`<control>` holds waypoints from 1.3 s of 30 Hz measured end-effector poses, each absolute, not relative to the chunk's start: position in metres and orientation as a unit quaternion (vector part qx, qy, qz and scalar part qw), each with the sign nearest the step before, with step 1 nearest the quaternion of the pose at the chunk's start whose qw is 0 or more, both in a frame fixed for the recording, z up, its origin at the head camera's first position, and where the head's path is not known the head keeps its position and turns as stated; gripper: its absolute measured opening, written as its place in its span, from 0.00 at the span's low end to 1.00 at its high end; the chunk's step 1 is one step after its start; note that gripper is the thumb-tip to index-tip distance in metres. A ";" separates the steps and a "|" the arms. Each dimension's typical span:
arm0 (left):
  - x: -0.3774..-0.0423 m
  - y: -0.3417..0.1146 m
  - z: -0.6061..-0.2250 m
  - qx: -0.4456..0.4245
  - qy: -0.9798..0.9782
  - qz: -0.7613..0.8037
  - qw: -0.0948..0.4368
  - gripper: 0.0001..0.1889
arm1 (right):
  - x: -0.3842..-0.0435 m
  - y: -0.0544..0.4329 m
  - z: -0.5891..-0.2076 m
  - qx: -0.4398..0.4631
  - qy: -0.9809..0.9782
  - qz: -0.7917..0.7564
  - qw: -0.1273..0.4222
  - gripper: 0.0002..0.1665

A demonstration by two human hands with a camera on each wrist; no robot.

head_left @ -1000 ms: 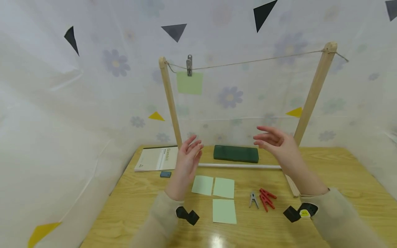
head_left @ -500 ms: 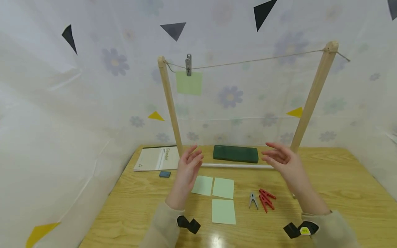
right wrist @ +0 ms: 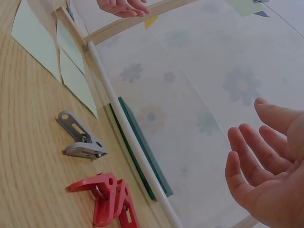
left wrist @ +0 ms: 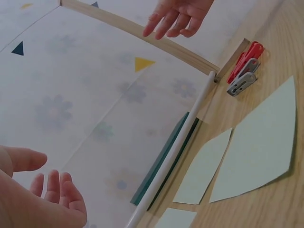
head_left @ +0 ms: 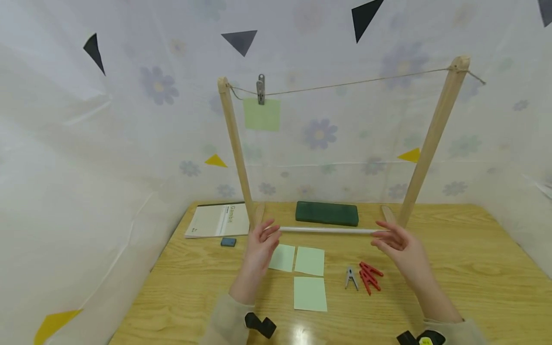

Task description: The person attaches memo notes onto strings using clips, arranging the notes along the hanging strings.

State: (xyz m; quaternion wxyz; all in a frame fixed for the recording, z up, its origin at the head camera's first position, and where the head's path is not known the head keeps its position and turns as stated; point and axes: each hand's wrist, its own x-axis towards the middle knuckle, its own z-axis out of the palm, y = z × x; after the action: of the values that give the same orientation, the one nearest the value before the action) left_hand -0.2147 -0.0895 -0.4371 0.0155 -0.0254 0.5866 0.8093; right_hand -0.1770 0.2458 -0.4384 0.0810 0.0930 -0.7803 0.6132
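My left hand is held above the table, its fingers loosely bent with nothing in them. In the head view it is beside a pale green paper square. My right hand likewise holds nothing, fingers relaxed, near the right end of the white rod. Between the hands lie two more paper squares. To their right are a grey clothespin and red clothespins. Another grey clothespin pins a light green paper to the string.
Two wooden posts, left and right, carry the string, and the rod runs between them low down. Behind it rests a dark green case. A notebook and a small blue block lie at the left of the table.
Both hands have come down toward the table, the right one also shifting slightly right. The papers and clothespins have stayed where they were.
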 end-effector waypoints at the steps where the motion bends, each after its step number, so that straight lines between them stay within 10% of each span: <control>1: -0.214 -0.090 -0.439 -0.024 0.592 0.805 0.015 0.24 | -0.176 0.247 -0.441 0.092 -0.782 0.611 0.081 0.29; 39: -0.198 -0.097 -0.489 0.106 0.753 0.641 0.103 0.23 | -0.169 0.257 -0.487 0.091 -0.843 0.522 0.087 0.31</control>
State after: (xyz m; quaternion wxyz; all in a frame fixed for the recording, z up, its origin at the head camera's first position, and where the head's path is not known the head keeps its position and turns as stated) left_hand -0.1983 -0.0973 -0.4888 0.1033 0.1063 0.7528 0.6413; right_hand -0.1690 0.2568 -0.4873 0.0866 0.0915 -0.8434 0.5224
